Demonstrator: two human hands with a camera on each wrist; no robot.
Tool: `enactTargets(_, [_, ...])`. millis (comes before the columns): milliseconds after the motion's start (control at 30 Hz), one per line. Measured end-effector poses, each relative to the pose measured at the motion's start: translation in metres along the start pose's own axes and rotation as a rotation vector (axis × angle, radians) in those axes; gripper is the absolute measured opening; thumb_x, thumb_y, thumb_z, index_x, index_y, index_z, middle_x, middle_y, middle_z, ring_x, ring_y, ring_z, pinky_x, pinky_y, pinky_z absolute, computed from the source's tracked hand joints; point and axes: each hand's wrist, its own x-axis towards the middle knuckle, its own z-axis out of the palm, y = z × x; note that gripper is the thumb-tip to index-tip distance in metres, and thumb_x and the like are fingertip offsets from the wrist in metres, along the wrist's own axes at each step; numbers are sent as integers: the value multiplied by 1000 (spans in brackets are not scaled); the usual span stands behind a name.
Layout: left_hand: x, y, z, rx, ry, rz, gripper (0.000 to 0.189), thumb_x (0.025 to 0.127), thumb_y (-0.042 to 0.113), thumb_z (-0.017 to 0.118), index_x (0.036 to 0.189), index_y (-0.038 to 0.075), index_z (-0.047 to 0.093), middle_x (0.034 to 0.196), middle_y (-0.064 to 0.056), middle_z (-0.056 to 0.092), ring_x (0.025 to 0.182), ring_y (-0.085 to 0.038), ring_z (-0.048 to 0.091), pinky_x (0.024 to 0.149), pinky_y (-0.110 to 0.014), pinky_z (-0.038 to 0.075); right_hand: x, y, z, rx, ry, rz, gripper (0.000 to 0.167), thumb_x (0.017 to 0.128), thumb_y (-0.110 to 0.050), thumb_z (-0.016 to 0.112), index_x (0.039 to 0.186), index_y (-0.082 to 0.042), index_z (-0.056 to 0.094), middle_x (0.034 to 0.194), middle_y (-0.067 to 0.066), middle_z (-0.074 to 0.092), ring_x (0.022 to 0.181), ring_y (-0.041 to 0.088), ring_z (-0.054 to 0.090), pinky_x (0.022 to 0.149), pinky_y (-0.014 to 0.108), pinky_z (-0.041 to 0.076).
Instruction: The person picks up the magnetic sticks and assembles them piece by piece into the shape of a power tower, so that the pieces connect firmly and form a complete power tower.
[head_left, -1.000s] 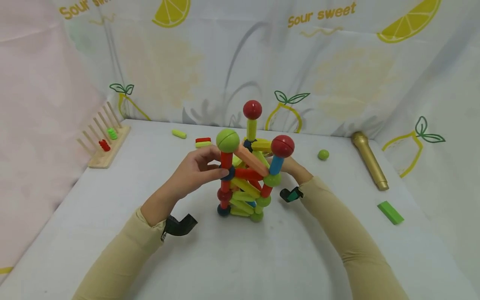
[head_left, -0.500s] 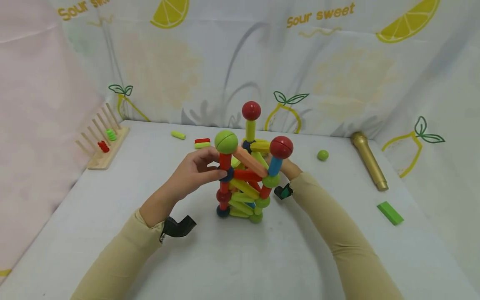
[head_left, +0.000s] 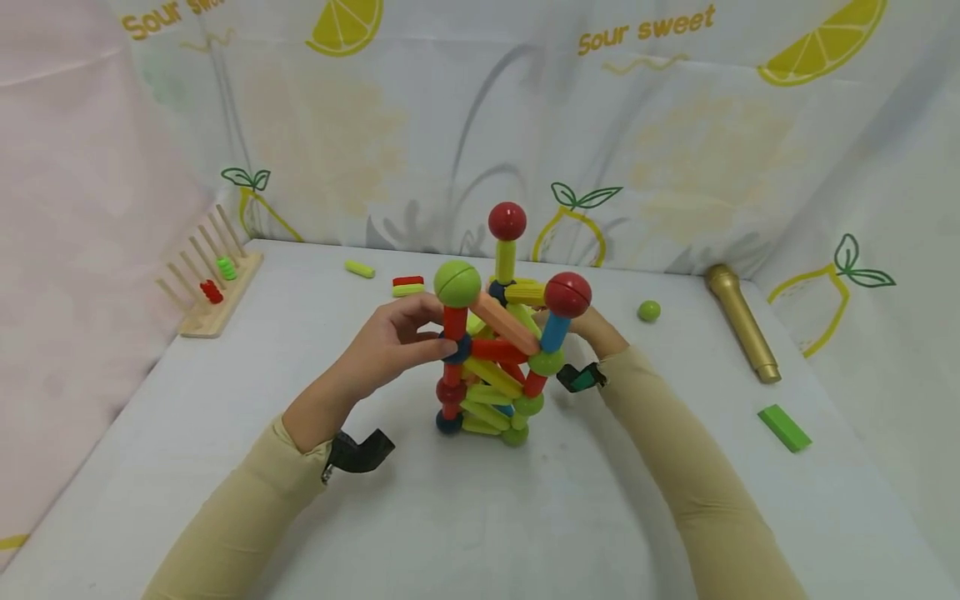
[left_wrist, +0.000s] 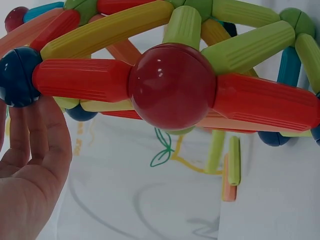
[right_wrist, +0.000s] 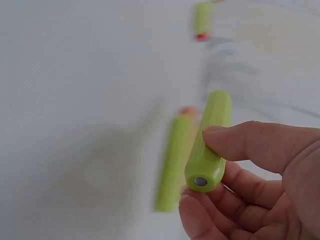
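Note:
A tower of magnetic rods and balls [head_left: 491, 350] stands upright on the white table. My left hand [head_left: 397, 337] reaches its left side, thumb and fingers around a dark blue ball [left_wrist: 20, 76] below the green-topped corner. In the left wrist view a red ball [left_wrist: 172, 86] joins two red rods along that side. My right hand [right_wrist: 265, 175] pinches a lime-green magnetic rod [right_wrist: 210, 145] between thumb and fingers, its metal end showing. In the head view this hand is partly hidden behind the tower, and its rod cannot be seen.
A wooden peg rack [head_left: 221, 292] with green and red beads stands at the left. Behind the tower lie loose rods, including a lime-green rod [head_left: 360, 269]. To the right are a green ball [head_left: 648, 311], a gold microphone [head_left: 742, 323] and a green block [head_left: 784, 427].
My right forearm shifted slightly left, then back right, behind the tower. The left hand keeps its place on the blue ball, and the tower looks unchanged.

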Motion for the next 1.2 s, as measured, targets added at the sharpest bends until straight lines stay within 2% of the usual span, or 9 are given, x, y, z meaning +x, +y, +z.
enactTargets(133, [1,-1,-6,-26,9,-3,17,88,12,64,104,15,60,104,-6,57,100,-25,55,89,-35,47,-45,-87,-24,99,125,-100,22,85,-23,68,95,-4,64,83,6,59,74,19,50,64,29,45])
enactTargets(233, [8,2,-12,-77,87,-30,14,92,15,56,106,14,59,104,-6,56,99,-23,53,87,-33,48,-73,-157,-37,205,196,-48,26,89,-14,62,109,4,60,94,8,59,82,19,55,72,28,49])
enactTargets(367, [28,13,-18,-107,254,-41,22,94,14,53,114,8,59,104,-6,55,97,-21,52,86,-30,47,-87,-200,-47,431,273,-285,16,88,0,60,104,0,64,89,7,58,72,14,60,71,22,50])
enactTargets(433, [39,22,-20,-50,304,-14,28,93,15,55,119,6,58,103,-7,55,95,-21,52,84,-28,46,-89,-215,-49,429,288,-414,16,86,3,61,101,-1,66,86,8,60,68,16,60,69,23,51])
enactTargets(667, [69,54,-8,190,277,108,37,88,19,64,124,11,60,104,-8,56,88,-23,51,73,-28,43,-87,-245,-47,263,245,-691,26,81,-5,71,101,11,65,87,14,59,64,20,55,59,23,48])
enactTargets(767, [75,60,-4,184,272,124,32,88,17,64,118,8,63,97,-8,56,82,-24,50,71,-29,42,-85,-252,-44,245,199,-762,32,81,-10,72,102,13,63,88,15,59,65,21,55,58,24,48])
enactTargets(867, [76,61,-3,120,298,137,26,90,15,60,114,4,60,98,-8,56,89,-23,51,81,-30,42,-85,-253,-42,251,191,-787,38,82,-14,72,104,14,62,89,14,60,69,22,58,62,25,51])
enactTargets(1067, [68,60,-10,-117,406,185,20,93,10,53,110,1,52,99,-9,56,95,-22,49,81,-27,41,-88,-228,-38,252,265,-670,30,85,-6,66,106,14,57,87,9,61,71,19,57,67,23,51])
enactTargets(1200, [61,57,-16,-216,413,167,18,94,8,51,111,1,50,103,-10,54,100,-24,53,86,-23,44,-94,-202,-25,137,173,-477,21,85,5,60,105,10,59,95,10,63,83,19,58,74,26,50])
